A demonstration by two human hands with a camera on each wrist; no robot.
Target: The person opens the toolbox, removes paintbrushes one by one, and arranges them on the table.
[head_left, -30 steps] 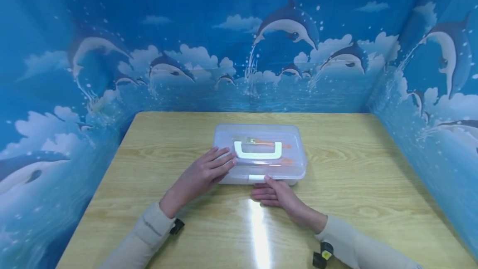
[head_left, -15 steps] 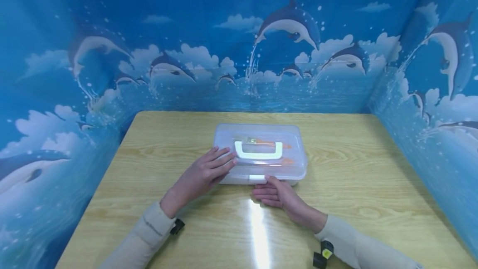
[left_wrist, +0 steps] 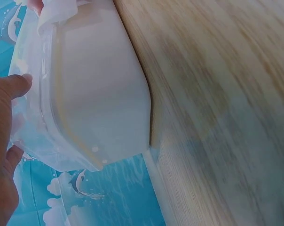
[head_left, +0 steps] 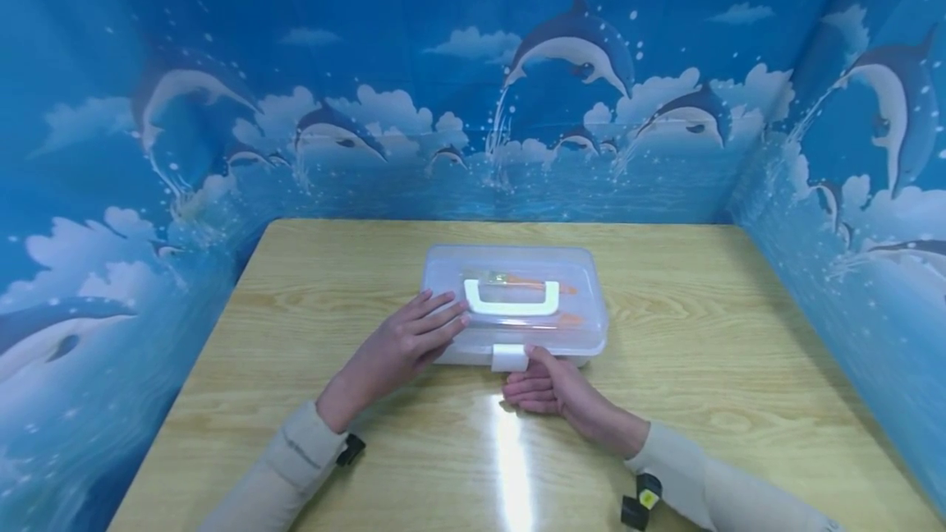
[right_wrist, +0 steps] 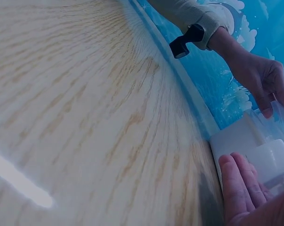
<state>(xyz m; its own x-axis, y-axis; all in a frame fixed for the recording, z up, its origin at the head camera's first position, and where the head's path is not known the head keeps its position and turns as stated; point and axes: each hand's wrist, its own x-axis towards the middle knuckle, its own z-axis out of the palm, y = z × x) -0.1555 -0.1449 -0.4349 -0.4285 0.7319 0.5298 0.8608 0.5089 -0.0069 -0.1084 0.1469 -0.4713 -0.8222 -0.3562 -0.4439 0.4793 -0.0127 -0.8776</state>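
A clear-lidded plastic storage box point(head_left: 584, 302) with a whitish base stands on the table. Its lid carries a white handle point(head_left: 513, 309). On the front, a white latch point(head_left: 508, 357) sticks outward from the lid's edge. My left hand point(head_left: 402, 339) rests on the lid's left part, fingers stretched toward the handle; its thumb point(left_wrist: 22, 84) touches the lid's front side. The right hand point(head_left: 550, 384) is at the front, thumb tip at the latch's right end, other fingers point(right_wrist: 233, 183) extended below it. In the right wrist view that thumb is hidden.
Through the lid show orange-handled brushes or tools point(head_left: 525, 280). The wood-grain table point(head_left: 702, 351) extends around the box. Blue dolphin-print curtains point(head_left: 384, 64) enclose the back and sides. A small black camera mount point(head_left: 641, 501) sits on each sleeve.
The white latch has swung outward and shows larger in the head view. My right hand has shifted very slightly right, and the left hand has stayed put on the lid.
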